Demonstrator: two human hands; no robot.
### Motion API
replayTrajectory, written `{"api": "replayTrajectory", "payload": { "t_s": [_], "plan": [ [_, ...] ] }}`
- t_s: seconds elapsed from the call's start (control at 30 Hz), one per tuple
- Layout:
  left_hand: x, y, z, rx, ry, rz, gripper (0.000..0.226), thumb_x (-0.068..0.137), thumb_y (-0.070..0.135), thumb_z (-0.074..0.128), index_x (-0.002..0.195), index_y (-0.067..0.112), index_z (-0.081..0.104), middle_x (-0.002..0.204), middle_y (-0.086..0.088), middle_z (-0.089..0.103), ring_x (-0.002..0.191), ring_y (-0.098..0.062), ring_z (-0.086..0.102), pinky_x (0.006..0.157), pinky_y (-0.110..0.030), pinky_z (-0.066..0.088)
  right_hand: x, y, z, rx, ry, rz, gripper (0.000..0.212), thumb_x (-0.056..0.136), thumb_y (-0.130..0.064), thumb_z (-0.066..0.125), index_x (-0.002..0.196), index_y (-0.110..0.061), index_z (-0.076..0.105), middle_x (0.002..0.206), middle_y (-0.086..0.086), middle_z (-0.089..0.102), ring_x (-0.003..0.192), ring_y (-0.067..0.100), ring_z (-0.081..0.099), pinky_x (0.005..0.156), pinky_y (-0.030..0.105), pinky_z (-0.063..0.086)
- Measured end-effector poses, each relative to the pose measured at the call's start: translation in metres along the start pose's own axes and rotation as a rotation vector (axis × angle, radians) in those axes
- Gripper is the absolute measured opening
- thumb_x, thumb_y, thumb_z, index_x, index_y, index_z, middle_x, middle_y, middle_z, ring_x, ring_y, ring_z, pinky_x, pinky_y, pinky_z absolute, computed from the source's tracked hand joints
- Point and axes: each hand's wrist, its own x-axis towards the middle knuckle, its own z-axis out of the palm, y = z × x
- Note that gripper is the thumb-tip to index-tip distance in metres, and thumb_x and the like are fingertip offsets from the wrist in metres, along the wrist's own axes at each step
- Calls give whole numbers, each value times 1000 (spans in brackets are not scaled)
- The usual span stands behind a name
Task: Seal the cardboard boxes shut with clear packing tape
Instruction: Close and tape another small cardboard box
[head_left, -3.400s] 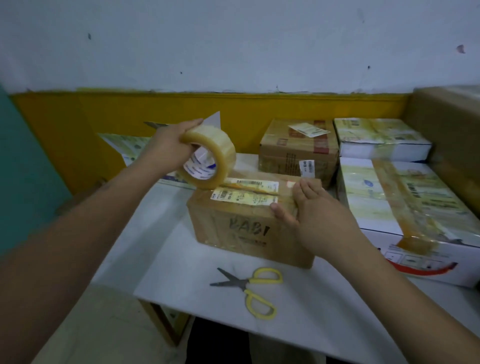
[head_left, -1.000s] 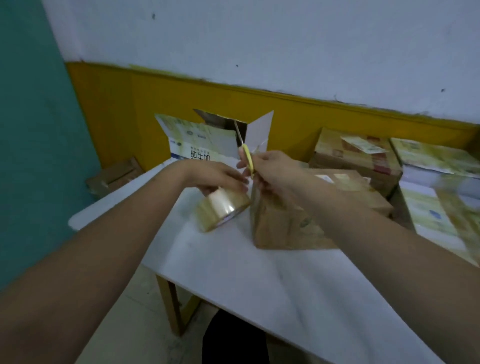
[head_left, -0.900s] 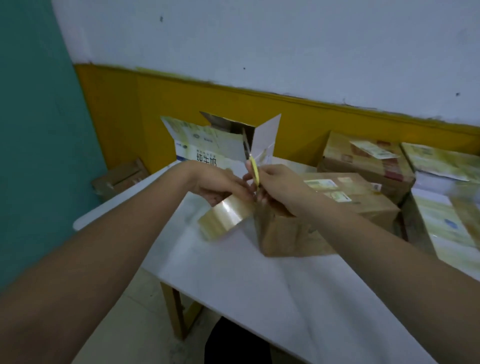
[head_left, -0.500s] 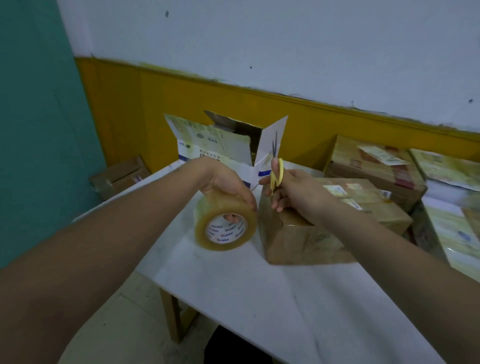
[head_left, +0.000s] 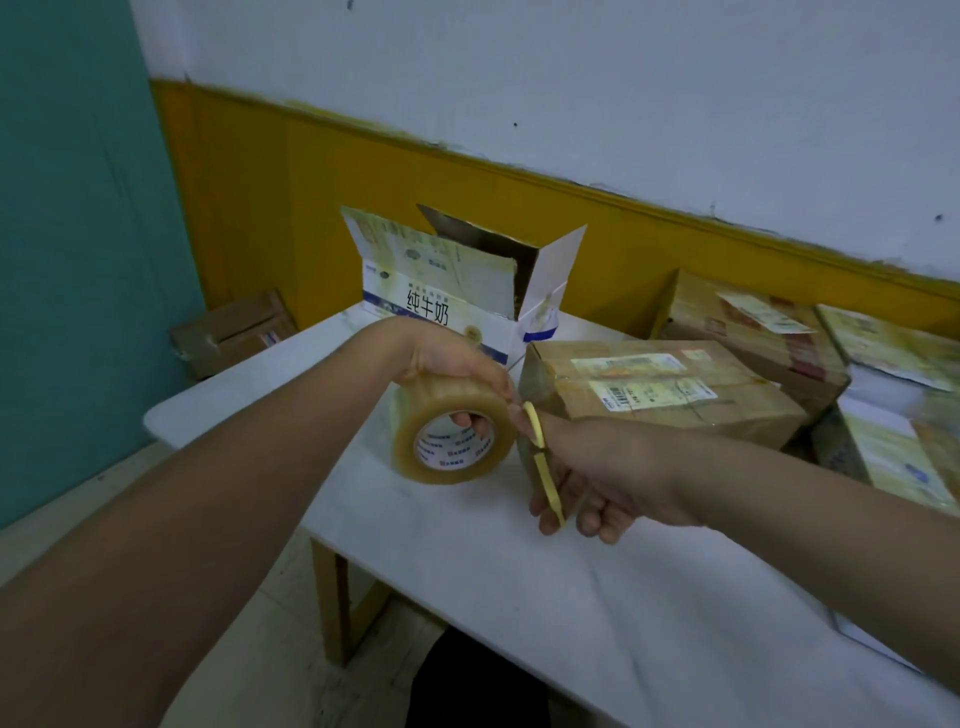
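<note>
Parcel-packing room: labelled boxes (head_left: 670, 387) everywhere

White tabletop (head_left: 597, 597) on a wooden leg frame (head_left: 332, 597). Behind it, wall is white (head_left: 571, 78) above, mustard-yellow painted band (head_left: 291, 208) below. Teal panel (head_left: 67, 234) fills the left edge. Small brown carton (head_left: 228, 332) sits on the floor in the corner between teal panel and yellow band. Pale floor (head_left: 280, 670) under the table, with a dark shape (head_left: 478, 680) at the bottom edge, too dim to identify.
</note>
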Motion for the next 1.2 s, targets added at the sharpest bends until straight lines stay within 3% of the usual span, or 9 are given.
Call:
{"api": "replayTrajectory", "payload": {
  "t_s": [0.2, 0.33, 0.5, 0.6, 0.73, 0.83, 1.0, 1.1, 1.2],
  "plan": [
    [-6, 0, 4, -1, 4, 29, 33, 100, 38, 56, 118, 14, 69, 100, -14, 72, 70, -14, 68, 61, -23, 56, 25, 4, 19, 268, 182, -58, 70, 95, -69, 37, 115, -4, 56, 74, 13, 62, 39, 15, 55, 45, 25, 52],
    [-10, 4, 7, -21, 4, 26, 39, 100, 33, 57, 126, 7, 67, 105, -17, 70, 72, -15, 68, 60, -23, 56, 32, 9, 26, 354, 268, -77, 68, 92, -69, 44, 107, -6, 61, 82, 12, 62, 48, 16, 51, 49, 27, 54],
    [-14, 4, 11, -37, 50, 4, 43, 98, 35, 59, 129, 6, 66, 110, -19, 70, 79, -18, 68, 61, -23, 57, 37, 14, 32, 425, 417, -113, 55, 90, -67, 52, 93, -13, 64, 78, 6, 63, 60, 17, 50, 46, 20, 43],
    [-17, 2, 12, -38, 66, 11, 42, 97, 36, 60, 127, 7, 68, 118, -22, 70, 85, -21, 67, 62, -24, 58, 41, 17, 32, 477, 468, -150, 53, 88, -65, 57, 86, -12, 66, 69, 5, 63, 56, 19, 48, 43, 16, 33],
    [-18, 1, 12, -76, 65, 22, 37, 99, 34, 59, 121, 7, 70, 99, -18, 73, 71, -17, 69, 64, -26, 58, 47, 19, 33, 413, 552, -169, 57, 87, -62, 62, 68, -9, 69, 52, 0, 61, 56, 22, 54, 47, 22, 39],
    [-21, 0, 13, -70, 79, 29, 29, 98, 34, 59, 113, 13, 73, 97, -16, 73, 72, -18, 70, 68, -28, 59, 49, 21, 35, 418, 570, -226, 53, 89, -54, 65, 58, -11, 67, 45, -5, 60, 57, 22, 53, 54, 27, 47],
    [-32, -17, 15, -145, 121, 52, 47, 84, 48, 68, 117, 14, 72, 99, -17, 73, 82, -25, 70, 82, -38, 57, 42, 37, 36, 265, 518, -336, 45, 92, -48, 63, 80, -7, 76, 53, -3, 61, 54, 15, 53, 40, 17, 41],
    [-46, -33, 21, -227, 195, 142, 31, 88, 46, 66, 106, 22, 73, 110, -17, 71, 98, -33, 66, 81, -37, 57, 38, 51, 41, 80, 505, -349, 44, 95, -49, 58, 87, -9, 75, 64, -2, 65, 65, 17, 64, 46, 19, 50],
    [-60, -51, 29, -337, 300, 223, 22, 100, 36, 57, 110, 21, 70, 112, -15, 71, 103, -32, 66, 83, -39, 57, 35, 69, 45, 3, 489, -363, 43, 95, -53, 55, 82, -17, 74, 69, 0, 66, 72, 19, 64, 58, 29, 56]
  ]
}}
